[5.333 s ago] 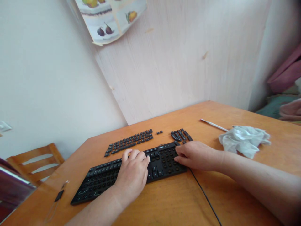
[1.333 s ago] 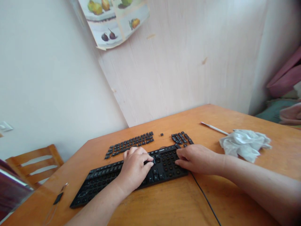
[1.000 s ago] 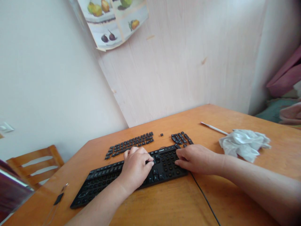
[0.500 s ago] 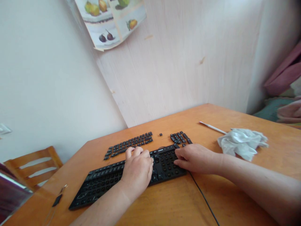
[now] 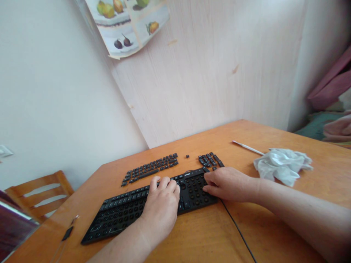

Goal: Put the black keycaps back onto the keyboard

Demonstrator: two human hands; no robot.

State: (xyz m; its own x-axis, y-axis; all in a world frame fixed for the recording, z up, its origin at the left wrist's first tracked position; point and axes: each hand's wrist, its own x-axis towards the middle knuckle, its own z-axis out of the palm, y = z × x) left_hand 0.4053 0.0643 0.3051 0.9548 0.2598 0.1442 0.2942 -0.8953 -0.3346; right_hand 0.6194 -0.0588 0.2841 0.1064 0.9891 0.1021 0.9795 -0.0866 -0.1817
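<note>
A black keyboard (image 5: 120, 213) lies at a slant on the wooden table, many of its key sockets bare while the top row and the middle cluster carry keycaps. Across its middle cluster rests my left hand (image 5: 162, 206), fingers spread and curved down onto the keys; its thumb is hidden. My right hand (image 5: 229, 184) grips the keyboard's right end, thumb and forefinger over the number pad. Behind the keyboard, loose black keycaps (image 5: 153, 168) lie in rows. A single keycap (image 5: 187, 156) sits apart, and a smaller group of keycaps (image 5: 208, 160) lies near my right hand.
To the right lies a crumpled white tissue (image 5: 282, 166) against a thin white stick (image 5: 248, 147). A black cable (image 5: 237, 226) runs toward the near edge. At left lies a small black item with a cord (image 5: 67, 233), near a wooden chair (image 5: 41, 193).
One of two single loose keycaps behind the keyboard is gone from its spot. My left hand went from a pinch over the middle cluster to spread fingers there. My right hand kept its place.
</note>
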